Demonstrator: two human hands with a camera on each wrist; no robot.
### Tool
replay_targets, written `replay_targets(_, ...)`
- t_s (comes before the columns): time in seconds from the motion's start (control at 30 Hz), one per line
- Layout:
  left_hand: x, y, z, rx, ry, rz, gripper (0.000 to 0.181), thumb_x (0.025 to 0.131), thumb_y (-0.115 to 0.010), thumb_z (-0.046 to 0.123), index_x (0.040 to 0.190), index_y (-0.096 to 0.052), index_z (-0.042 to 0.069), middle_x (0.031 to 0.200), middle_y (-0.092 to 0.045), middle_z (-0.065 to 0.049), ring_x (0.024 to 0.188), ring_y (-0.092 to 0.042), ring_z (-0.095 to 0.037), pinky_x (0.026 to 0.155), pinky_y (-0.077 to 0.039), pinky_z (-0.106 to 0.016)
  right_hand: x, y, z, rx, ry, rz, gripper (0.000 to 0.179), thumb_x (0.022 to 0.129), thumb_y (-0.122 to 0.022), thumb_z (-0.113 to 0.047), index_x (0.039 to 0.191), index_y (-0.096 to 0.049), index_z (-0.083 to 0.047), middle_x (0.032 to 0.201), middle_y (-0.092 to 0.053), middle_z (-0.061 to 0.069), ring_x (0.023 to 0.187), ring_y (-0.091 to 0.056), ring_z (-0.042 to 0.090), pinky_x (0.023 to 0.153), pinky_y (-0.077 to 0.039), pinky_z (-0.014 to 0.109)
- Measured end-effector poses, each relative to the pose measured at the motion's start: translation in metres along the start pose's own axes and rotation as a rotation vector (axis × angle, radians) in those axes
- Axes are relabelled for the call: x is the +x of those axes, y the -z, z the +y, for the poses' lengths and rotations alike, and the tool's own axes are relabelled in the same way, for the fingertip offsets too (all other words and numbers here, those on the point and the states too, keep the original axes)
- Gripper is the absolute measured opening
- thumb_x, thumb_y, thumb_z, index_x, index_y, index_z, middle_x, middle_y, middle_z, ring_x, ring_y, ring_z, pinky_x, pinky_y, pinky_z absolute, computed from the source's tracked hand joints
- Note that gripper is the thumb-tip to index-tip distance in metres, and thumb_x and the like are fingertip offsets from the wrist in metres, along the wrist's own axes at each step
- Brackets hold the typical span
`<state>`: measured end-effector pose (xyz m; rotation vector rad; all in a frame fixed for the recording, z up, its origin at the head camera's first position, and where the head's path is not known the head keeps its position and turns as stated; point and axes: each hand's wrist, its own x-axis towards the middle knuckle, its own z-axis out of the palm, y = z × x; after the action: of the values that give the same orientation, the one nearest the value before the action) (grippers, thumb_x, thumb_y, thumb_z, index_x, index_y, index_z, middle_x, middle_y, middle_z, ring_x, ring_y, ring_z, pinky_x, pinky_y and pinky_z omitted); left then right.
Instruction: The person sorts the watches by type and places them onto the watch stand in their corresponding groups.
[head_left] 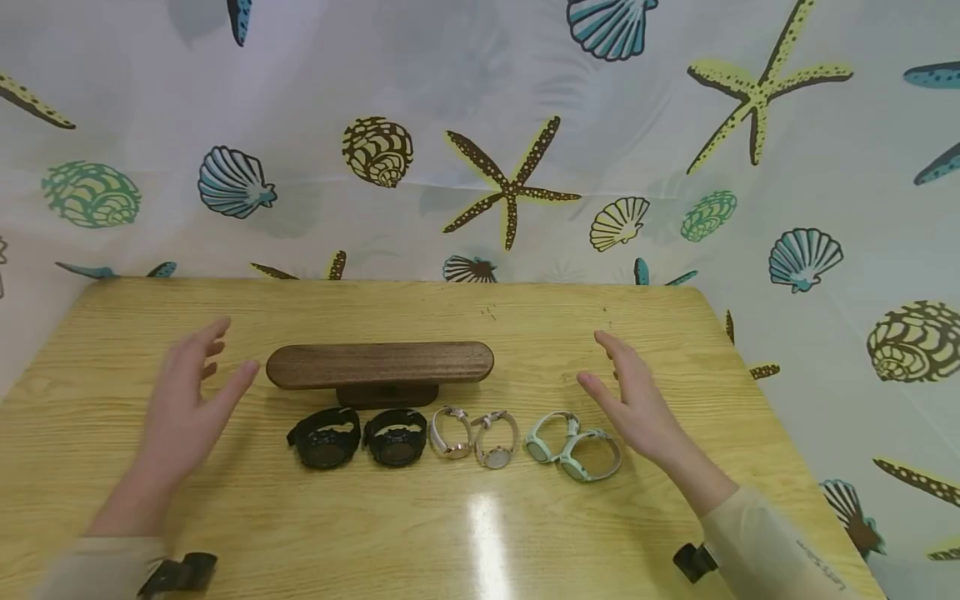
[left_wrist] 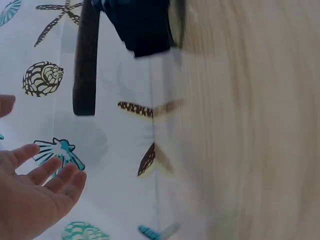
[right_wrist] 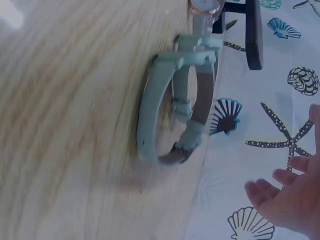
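My left hand [head_left: 183,404] hovers at the left end of a dark wooden display stand [head_left: 382,364], fingers spread and holding nothing. To the right, my right hand [head_left: 633,400] is raised beside two mint-green watches [head_left: 590,457], also with nothing in it. A row of watches lies in front of the stand: two black watches [head_left: 324,439], two slim light-strapped watches [head_left: 496,440] and the mint pair, which touch each other. In the right wrist view the mint straps [right_wrist: 150,110] stand on edge, apart from my right hand [right_wrist: 290,200]. My left hand [left_wrist: 40,200] shows relaxed fingers in its wrist view.
The wooden table [head_left: 360,533] carries the stand and the watches. Behind it and along its right side hangs a white cloth [head_left: 315,92] printed with shells and starfish. A dark strap-mounted device [head_left: 693,562] is on the right wrist.
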<state>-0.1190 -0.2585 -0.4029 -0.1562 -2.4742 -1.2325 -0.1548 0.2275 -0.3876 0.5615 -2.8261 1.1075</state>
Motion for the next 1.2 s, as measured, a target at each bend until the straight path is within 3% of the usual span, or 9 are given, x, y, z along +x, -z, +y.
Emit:
replay_targets(0.1, -0.003, -0.007, -0.001, -0.114, 0.075, 0.010, 0.053, 0.098, -0.056, 0.020, 0.147, -0.038, 0.011, 0.136, -0.041, -0.012, 0.117, -0.046, -0.016, 0.084, -0.037, -0.004, -0.002, -0.003, -0.002, 0.134, -0.042, -0.035, 0.055, 0.102, -0.047, -0.036, 0.146, -0.034, -0.006, 0.142, -0.040, 0.015, 0.120, -0.046, 0.033, 0.095, -0.045, 0.050)
replay_targets(0.23, -0.005, -0.017, -0.008, -0.317, 0.183, 0.016, 0.046, 0.098, -0.057, 0.020, 0.142, -0.046, 0.014, 0.128, -0.048, 0.005, 0.109, -0.049, 0.001, 0.081, -0.042, -0.005, -0.006, -0.006, -0.002, 0.259, -0.114, -0.097, 0.044, 0.101, -0.051, -0.032, 0.137, -0.046, -0.007, 0.129, -0.053, 0.014, 0.104, -0.057, 0.033, 0.085, -0.052, 0.048)
replay_targets(0.33, -0.006, -0.025, -0.013, -0.520, 0.248, 0.038, 0.044, 0.095, -0.061, 0.015, 0.138, -0.051, 0.013, 0.124, -0.052, 0.007, 0.106, -0.053, -0.001, 0.083, -0.044, -0.007, -0.011, -0.009, -0.001, 0.330, -0.148, -0.146, 0.037, 0.099, -0.055, -0.025, 0.130, -0.053, -0.004, 0.117, -0.057, 0.018, 0.097, -0.059, 0.037, 0.081, -0.054, 0.049)
replay_targets(0.5, -0.011, -0.036, -0.015, -0.860, 0.315, 0.107, 0.043, 0.092, -0.063, 0.008, 0.135, -0.054, 0.008, 0.121, -0.054, 0.001, 0.103, -0.056, -0.007, 0.087, -0.048, -0.013, -0.021, -0.012, 0.005, 0.286, -0.162, -0.209, 0.028, 0.097, -0.059, -0.022, 0.117, -0.062, -0.003, 0.103, -0.064, 0.014, 0.091, -0.061, 0.029, 0.074, -0.055, 0.038)
replay_targets(0.63, -0.012, -0.041, -0.017, -1.012, 0.303, 0.131, 0.043, 0.093, -0.061, 0.003, 0.135, -0.052, 0.003, 0.121, -0.054, -0.003, 0.104, -0.057, -0.009, 0.090, -0.048, -0.017, -0.029, -0.014, 0.009, 0.214, -0.134, -0.256, 0.021, 0.095, -0.061, -0.019, 0.111, -0.066, -0.005, 0.098, -0.066, 0.005, 0.089, -0.060, 0.019, 0.072, -0.053, 0.028)
replay_targets(0.8, -0.010, -0.050, -0.021, -1.106, 0.287, 0.155, 0.043, 0.092, -0.060, -0.003, 0.134, -0.052, -0.001, 0.114, -0.053, -0.006, 0.102, -0.056, -0.011, 0.090, -0.050, -0.020, -0.037, -0.016, 0.013, 0.184, -0.081, -0.317, 0.016, 0.093, -0.064, -0.015, 0.106, -0.067, -0.006, 0.092, -0.064, -0.002, 0.084, -0.060, 0.014, 0.072, -0.054, 0.026)
replay_targets(1.07, -0.007, -0.057, -0.028, -1.081, 0.286, 0.101, 0.043, 0.093, -0.058, -0.001, 0.136, -0.050, -0.001, 0.108, -0.051, -0.004, 0.099, -0.054, -0.011, 0.087, -0.050, -0.019, -0.042, -0.019, 0.019, 0.134, 0.016, -0.367, 0.021, 0.089, -0.070, -0.014, 0.107, -0.066, -0.007, 0.089, -0.062, -0.005, 0.080, -0.058, 0.011, 0.068, -0.053, 0.025)
replay_targets(1.2, -0.005, -0.060, -0.032, -1.128, 0.266, 0.088, 0.041, 0.094, -0.056, -0.003, 0.135, -0.052, -0.001, 0.107, -0.052, -0.005, 0.101, -0.053, -0.012, 0.085, -0.051, -0.021, -0.041, -0.020, 0.019, 0.101, 0.048, -0.361, 0.021, 0.087, -0.071, -0.011, 0.108, -0.065, -0.008, 0.089, -0.061, -0.006, 0.080, -0.057, 0.010, 0.067, -0.053, 0.024)
